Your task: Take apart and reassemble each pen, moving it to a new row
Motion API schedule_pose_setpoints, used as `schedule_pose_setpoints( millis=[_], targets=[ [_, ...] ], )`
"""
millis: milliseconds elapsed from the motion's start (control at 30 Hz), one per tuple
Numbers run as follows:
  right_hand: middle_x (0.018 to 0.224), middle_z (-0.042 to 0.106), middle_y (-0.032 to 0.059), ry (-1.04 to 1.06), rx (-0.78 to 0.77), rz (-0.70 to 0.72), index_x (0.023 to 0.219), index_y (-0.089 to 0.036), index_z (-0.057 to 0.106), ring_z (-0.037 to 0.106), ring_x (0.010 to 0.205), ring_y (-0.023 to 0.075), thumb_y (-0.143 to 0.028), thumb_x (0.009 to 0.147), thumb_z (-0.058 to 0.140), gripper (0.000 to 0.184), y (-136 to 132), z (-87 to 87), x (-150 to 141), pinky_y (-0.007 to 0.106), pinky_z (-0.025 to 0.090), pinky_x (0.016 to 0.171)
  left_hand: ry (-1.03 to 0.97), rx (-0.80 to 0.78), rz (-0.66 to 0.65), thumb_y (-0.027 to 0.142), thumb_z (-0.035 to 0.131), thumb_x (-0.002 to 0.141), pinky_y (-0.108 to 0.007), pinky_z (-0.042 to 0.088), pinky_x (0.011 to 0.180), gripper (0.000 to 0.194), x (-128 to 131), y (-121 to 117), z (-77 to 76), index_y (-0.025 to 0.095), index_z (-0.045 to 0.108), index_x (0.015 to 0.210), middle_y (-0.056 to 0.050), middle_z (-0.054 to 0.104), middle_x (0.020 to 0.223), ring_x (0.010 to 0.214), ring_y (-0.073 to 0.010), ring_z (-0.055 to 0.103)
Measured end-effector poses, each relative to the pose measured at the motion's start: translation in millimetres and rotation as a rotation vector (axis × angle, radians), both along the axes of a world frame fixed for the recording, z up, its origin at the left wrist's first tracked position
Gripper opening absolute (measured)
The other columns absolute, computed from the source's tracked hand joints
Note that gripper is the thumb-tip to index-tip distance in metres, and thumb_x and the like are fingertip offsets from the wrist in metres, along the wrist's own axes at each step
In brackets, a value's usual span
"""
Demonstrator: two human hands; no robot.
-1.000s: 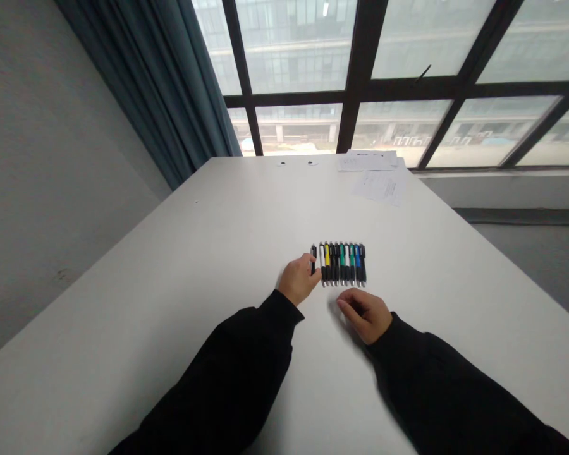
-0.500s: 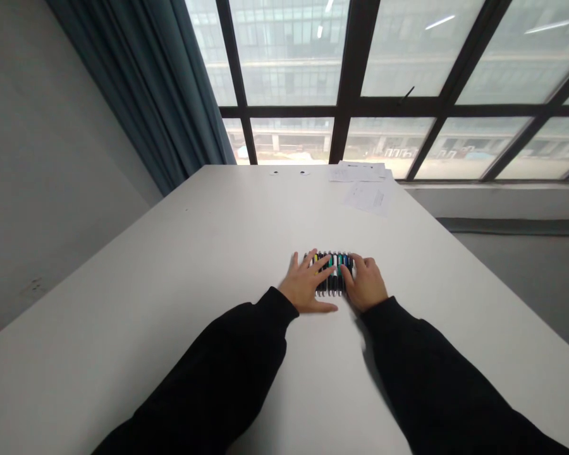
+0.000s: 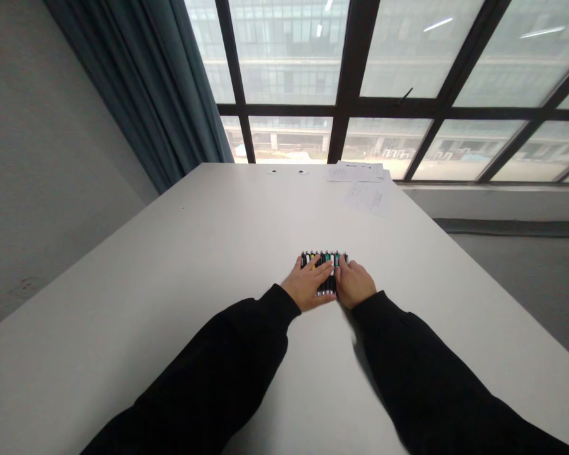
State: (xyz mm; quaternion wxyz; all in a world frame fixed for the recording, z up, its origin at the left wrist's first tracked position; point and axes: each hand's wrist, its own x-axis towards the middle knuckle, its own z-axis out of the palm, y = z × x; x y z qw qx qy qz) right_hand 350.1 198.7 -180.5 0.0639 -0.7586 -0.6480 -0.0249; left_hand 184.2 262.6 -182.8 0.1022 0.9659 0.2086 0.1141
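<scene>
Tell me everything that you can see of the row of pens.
The row of pens lies flat, side by side, on the white table. They look like plastic click pens with black grips, some barrels yellow, white or green; tips toward the person. The left hand and right hand rest on it.

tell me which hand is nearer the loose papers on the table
The right. The right hand lies below the papers on the table; the left hand lies farther left of them. Both rest on the pens.
</scene>
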Motion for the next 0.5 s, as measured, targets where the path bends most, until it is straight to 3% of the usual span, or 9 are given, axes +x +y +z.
schedule_pose_setpoints(
  millis=[133, 367, 500],
  targets=[
    [0.138, 0.051, 0.0243, -0.015, -0.025, 0.067, 0.132, -0.005, 0.054, 0.056, 0.107, 0.0307, -0.02, 0.098, 0.035, 0.042, -0.3, 2.5, -6.4, 0.04, 0.043, 0.091, -0.013, -0.001, -0.013, 0.06, 0.049, 0.089, -0.062, 0.011, 0.115, 0.071, -1.8, 2.8, -1.6, 0.019, 0.039, 0.146, -0.012, 0.04, 0.152, 0.145, -0.0374, 0.024],
    [0.144, 0.047, 0.0212, -0.037, -0.04, 0.125, 0.123, -0.008, 0.061, 0.054, 0.108, 0.0321, -0.017, 0.098, 0.033, 0.039, 5.1, 2.5, -19.2, 0.043, 0.043, 0.091, -0.029, -0.042, -0.022, 0.056, 0.054, 0.088, -0.052, 0.021, 0.117, 0.07, -14.2, 9.1, -0.9, 0.016, 0.043, 0.143, -0.012, 0.041, 0.152, 0.145, -0.0358, 0.025],
    [0.143, 0.048, 0.0216, -0.027, -0.028, 0.129, 0.129, -0.006, 0.057, 0.055, 0.106, 0.0312, -0.018, 0.098, 0.031, 0.042, 10.3, 0.0, -30.3, 0.042, 0.044, 0.09, -0.027, -0.049, 0.002, 0.056, 0.056, 0.087, -0.053, 0.023, 0.116, 0.07, -25.8, 11.2, -1.6, 0.014, 0.044, 0.142, -0.013, 0.042, 0.151, 0.144, -0.0368, 0.026]
  ],
)
